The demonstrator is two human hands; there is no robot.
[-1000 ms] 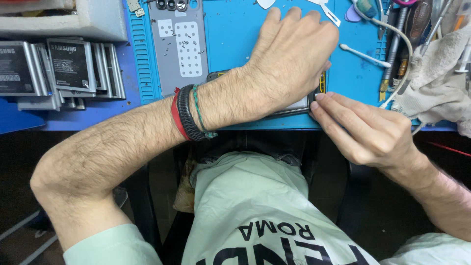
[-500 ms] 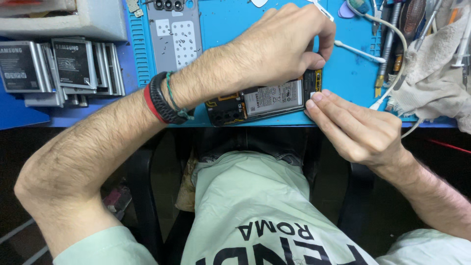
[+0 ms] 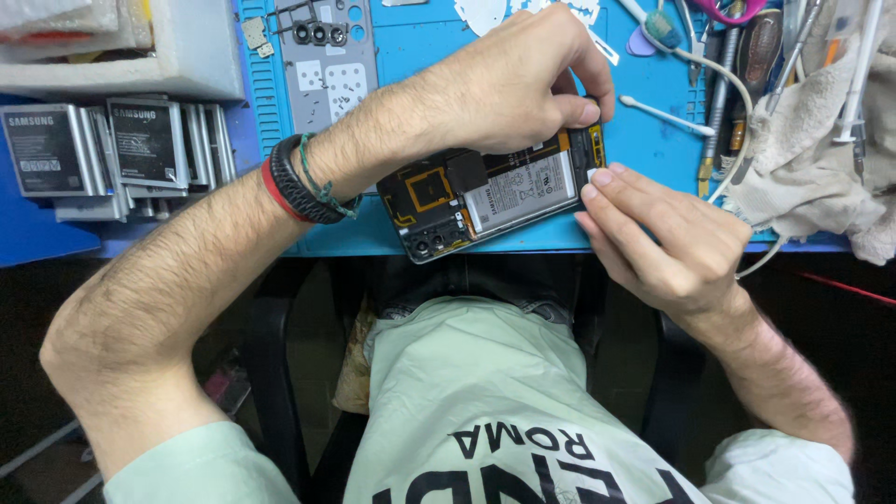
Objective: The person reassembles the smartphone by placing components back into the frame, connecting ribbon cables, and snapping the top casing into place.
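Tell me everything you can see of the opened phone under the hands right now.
The opened phone lies back-up and slanted at the near edge of the blue mat, its cover off. A silvery battery fills the middle; black shielding with copper-coloured traces and camera lenses sit at its left end. The left hand grips its far right corner from above; the right hand presses fingertips against its right end.

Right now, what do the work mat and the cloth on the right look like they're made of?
The work mat looks like matte blue silicone or rubber, judging by its moulded ridged edge. The cloth looks like off-white cotton terry, with a nubby, crumpled surface.
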